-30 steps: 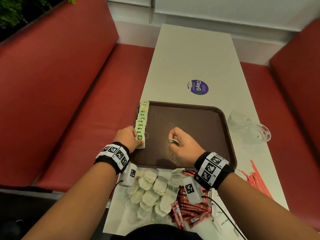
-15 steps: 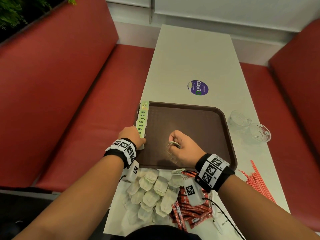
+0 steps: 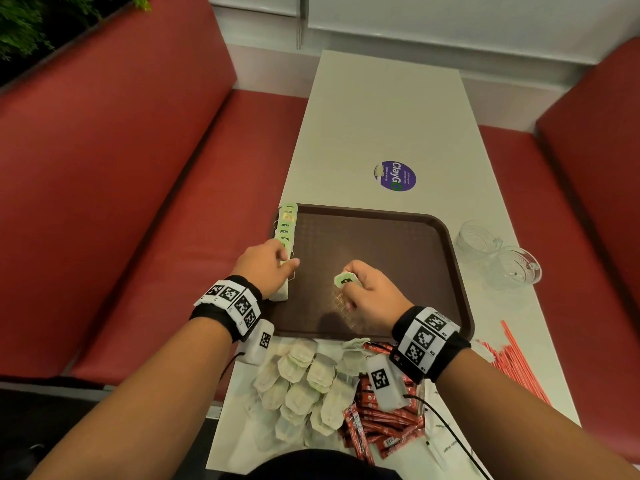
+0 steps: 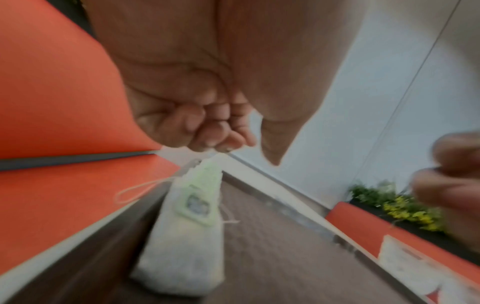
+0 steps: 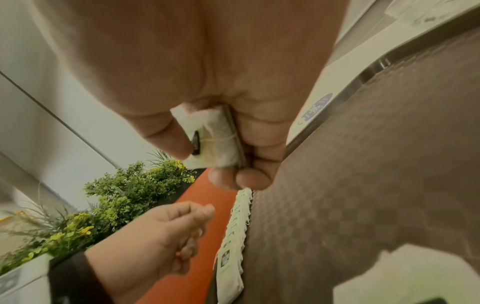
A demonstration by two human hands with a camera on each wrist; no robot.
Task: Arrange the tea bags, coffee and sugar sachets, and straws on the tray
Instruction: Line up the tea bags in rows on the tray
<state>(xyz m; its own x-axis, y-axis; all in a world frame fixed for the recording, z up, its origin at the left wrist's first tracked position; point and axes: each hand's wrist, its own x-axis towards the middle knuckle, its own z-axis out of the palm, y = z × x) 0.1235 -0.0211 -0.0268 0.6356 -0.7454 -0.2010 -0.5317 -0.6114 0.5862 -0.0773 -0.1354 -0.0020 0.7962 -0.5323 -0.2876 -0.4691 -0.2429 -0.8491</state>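
Right hand (image 3: 370,292) pinching tea bag (image 3: 346,279) (folded), over tray (image 3: 398,258)

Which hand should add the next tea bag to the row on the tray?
Right hand: it already pinches a white tea bag, while the left hand rests at the row of green-tagged tea bags.

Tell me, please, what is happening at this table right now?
A person is lining up tea bags along the left edge of a brown tray. The right hand grips one tea bag above the tray, while the left hand rests at the row of tea bags. Loose tea bags, red sachets and straws wait on the table.
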